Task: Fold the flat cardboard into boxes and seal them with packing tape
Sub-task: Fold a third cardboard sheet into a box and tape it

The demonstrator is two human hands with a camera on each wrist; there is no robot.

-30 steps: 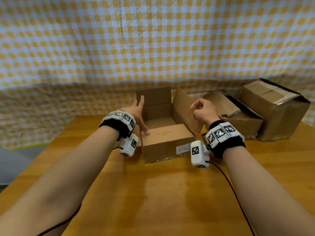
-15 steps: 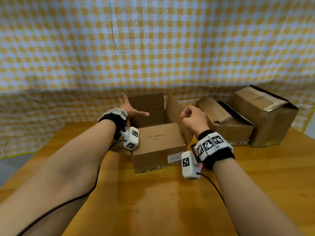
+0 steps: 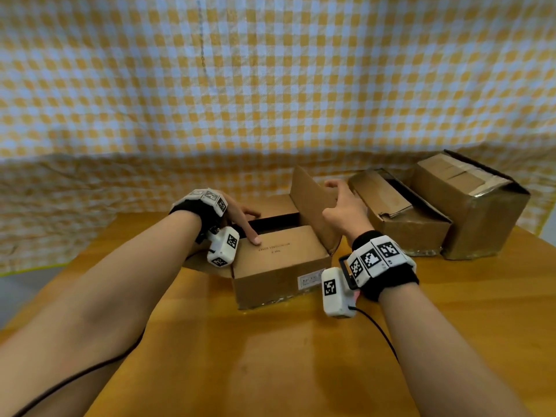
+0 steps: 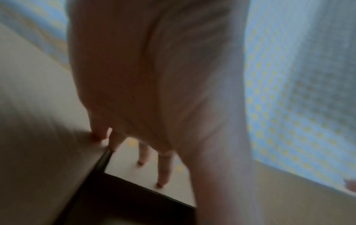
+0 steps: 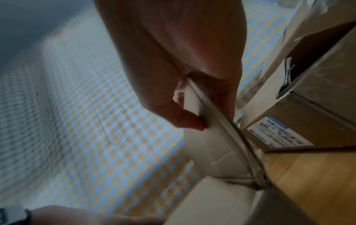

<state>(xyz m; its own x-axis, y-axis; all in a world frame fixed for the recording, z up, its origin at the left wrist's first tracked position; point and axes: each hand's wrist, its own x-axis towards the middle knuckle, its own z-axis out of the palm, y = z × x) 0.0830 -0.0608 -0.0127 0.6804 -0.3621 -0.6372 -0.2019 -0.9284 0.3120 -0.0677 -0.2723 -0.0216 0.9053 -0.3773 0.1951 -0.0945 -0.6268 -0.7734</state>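
Head view bright; wrist views dim, blurred.

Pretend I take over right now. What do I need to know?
Left hand: fingers straight, pressing the near flap and far flap of the open box down flat.
Right hand: pinches the right side flap, which stands up.
The box's left side flap lies spread out on the table. Two other boxes stand at the right; the far one is taped.
Done: the box is set up, two flaps down.
Left: fold both side flaps in, then tape. No tape roll is in view.
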